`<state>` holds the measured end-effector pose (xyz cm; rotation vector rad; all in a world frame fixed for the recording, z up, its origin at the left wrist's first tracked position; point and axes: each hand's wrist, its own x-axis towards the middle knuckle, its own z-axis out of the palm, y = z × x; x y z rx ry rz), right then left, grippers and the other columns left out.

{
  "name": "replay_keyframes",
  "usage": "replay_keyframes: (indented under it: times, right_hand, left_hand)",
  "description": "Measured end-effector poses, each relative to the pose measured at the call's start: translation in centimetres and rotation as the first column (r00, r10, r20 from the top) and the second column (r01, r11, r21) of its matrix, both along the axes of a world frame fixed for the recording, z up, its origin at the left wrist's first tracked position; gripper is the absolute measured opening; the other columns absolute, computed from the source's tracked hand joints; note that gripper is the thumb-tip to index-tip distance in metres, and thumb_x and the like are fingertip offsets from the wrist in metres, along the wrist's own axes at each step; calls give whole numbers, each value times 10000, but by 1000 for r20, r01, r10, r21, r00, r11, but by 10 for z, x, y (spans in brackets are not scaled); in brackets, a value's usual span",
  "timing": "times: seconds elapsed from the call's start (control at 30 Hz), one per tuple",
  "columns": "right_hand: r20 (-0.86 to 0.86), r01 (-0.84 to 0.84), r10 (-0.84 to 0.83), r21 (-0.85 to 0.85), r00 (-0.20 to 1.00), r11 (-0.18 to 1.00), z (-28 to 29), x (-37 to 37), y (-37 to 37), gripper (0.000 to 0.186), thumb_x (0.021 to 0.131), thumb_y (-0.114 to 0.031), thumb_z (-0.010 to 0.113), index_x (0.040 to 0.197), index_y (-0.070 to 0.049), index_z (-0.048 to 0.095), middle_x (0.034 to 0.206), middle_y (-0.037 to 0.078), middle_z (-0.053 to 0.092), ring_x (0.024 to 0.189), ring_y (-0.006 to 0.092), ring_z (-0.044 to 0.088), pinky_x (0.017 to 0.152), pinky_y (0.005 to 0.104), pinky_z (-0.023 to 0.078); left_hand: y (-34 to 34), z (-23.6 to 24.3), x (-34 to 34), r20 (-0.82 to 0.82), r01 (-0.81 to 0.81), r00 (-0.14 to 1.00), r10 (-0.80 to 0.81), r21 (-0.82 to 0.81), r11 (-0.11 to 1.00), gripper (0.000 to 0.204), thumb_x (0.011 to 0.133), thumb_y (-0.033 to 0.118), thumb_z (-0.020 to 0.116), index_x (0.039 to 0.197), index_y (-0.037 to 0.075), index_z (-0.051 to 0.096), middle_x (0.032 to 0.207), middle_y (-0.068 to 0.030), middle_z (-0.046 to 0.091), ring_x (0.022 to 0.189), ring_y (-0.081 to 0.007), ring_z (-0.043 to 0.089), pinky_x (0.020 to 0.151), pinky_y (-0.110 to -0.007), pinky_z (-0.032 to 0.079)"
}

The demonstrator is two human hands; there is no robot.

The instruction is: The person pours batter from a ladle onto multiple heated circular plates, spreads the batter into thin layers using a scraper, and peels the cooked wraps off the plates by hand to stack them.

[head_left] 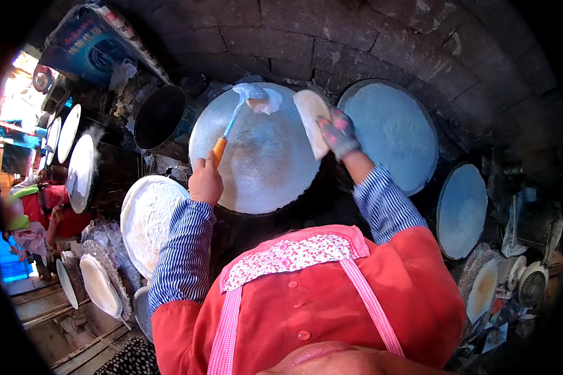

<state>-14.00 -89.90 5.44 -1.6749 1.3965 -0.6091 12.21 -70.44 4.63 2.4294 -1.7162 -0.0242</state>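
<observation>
My bare left hand point(205, 181) is closed around the orange handle of a ladle point(234, 117). The ladle's head, coated in white batter, is over the far part of a large round griddle point(256, 165). White batter point(272, 100) lies beside that head. On my right hand point(339, 131) is a grey glove with pink patches. Its fingers grip a pale, flat oblong piece point(310, 119) over the griddle's right edge; whether this is folded flatbread or a scraper I cannot tell. The griddle's middle looks brownish and bare.
More round griddles stand around me: a pale-coated one point(391, 134) at right, another point(461, 211) beyond it, and a white-covered one point(150, 219) at left. A dark bucket point(159, 117) is at far left. Behind runs a brick wall point(350, 37). Another person point(40, 212) works at left.
</observation>
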Motion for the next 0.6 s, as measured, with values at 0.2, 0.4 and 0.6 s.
replay_keyframes:
  times: [0.2,0.4,0.6]
  right_hand:
    - [-480,-147,72,-119,874,982,0,106,-42,394,749,-290,531,1079,-76,543,1065,180,555,993,339,532,839,400,431]
    - [-544,-372,237,-153,805,916,24,150,-27,322,759,-243,494,1030,-88,575,1054,166,573,996,301,551,838,379,437]
    - [-539,-340,196,-181,819,923,14,170,-43,312,736,-256,535,1002,-101,585,1007,155,591,923,320,572,794,386,453]
  left_hand:
    - [9,-7,15,-18,-29,999,27,-120,992,461,763,95,526,1211,84,416,921,-126,499,758,-299,565,589,-389,482]
    - [31,-2,23,-371,-159,924,91,-158,974,548,717,95,590,1232,70,404,958,-150,503,850,-329,545,719,-382,454]
    - [58,4,35,-386,-200,912,141,-116,973,522,719,99,579,1216,72,421,949,-138,507,857,-322,543,719,-366,455]
